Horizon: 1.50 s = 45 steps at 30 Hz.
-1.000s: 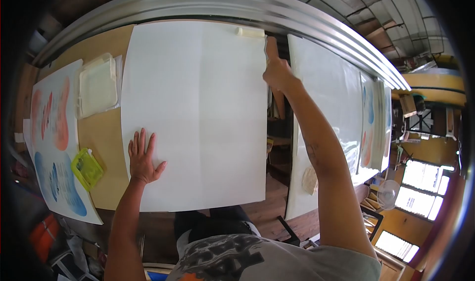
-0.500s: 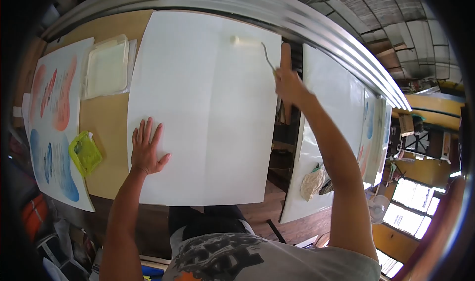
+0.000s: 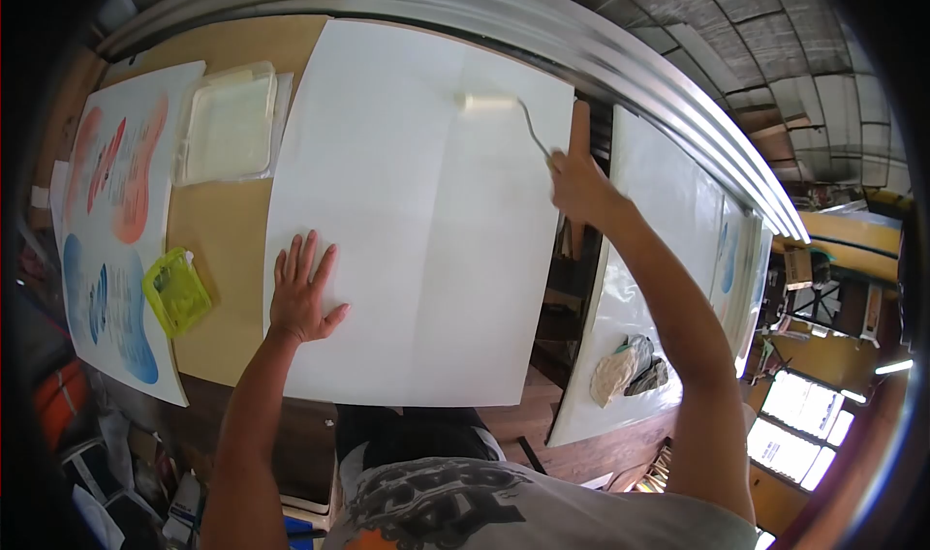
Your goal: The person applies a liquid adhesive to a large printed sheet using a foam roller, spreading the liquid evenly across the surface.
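A large white sheet (image 3: 387, 192) lies flat in front of me. My left hand (image 3: 305, 293) rests on its left part, fingers spread, holding nothing. Beyond the sheet's right edge, my right hand (image 3: 584, 187) is closed round the handle of a paint roller (image 3: 492, 103). The roller's pale sleeve lies against the upper right of the sheet, somewhat blurred. A faint vertical line crosses the sheet left of the roller.
To the left are a clear plastic tray (image 3: 231, 129), a yellow-green container (image 3: 178, 293) and a printed red and blue board (image 3: 116, 230). Crumpled cloths (image 3: 630, 368) lie on a glossy white panel (image 3: 605, 322) at right. Corrugated metal (image 3: 581, 37) runs along the far edge.
My right hand has brought the roller a little nearer to me. The whole view has shifted slightly. My left hand stays flat on the sheet.
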Motion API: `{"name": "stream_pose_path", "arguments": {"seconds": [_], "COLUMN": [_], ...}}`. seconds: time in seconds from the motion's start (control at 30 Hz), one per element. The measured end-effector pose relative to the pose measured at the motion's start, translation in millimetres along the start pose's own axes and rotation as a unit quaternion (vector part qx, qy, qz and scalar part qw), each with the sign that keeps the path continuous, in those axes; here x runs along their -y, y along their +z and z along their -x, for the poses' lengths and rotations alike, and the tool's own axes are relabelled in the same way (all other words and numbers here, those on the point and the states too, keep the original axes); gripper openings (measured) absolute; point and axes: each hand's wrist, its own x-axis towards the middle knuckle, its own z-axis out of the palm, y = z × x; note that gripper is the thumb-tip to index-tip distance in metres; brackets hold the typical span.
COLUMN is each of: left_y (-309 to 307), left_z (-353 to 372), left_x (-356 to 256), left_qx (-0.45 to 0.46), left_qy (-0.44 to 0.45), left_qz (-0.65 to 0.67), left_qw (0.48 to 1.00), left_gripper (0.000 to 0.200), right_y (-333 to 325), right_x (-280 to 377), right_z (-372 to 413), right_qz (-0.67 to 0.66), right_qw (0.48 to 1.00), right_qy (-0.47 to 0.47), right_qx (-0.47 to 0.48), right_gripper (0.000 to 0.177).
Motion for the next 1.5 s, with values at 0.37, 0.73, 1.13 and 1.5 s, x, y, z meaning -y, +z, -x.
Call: {"name": "stream_pose_path", "arguments": {"seconds": [0.37,0.73,1.13,1.5], "left_y": [-0.5,0.2,-3.1,-4.9], "left_z": [-1.7,-0.7,5.2,15.1], "left_x": [4.2,4.6,11.3,18.7], "left_qx": [0.014,-0.005,-0.023,-0.02], "left_qy": [-0.004,0.012,0.024,0.026], "left_qz": [0.016,0.018,0.107,0.113], "left_qw": [1.0,1.0,0.994,0.993], "left_gripper": [0.09,0.089,0.094,0.087], "right_y": [16.4,19.1,55.4,-85.2], "right_x": [105.3,87.5,307.9,388.2], "right_z": [35.9,-75.9,151.5,-168.2], "right_qz": [-0.12,-0.125,-0.331,-0.171], "right_qw": [0.953,0.921,0.847,0.973], "right_qy": [0.277,0.356,0.362,0.119], "right_qx": [-0.036,-0.096,-0.207,-0.099], "right_gripper": [0.028,0.042,0.042,0.019]}}
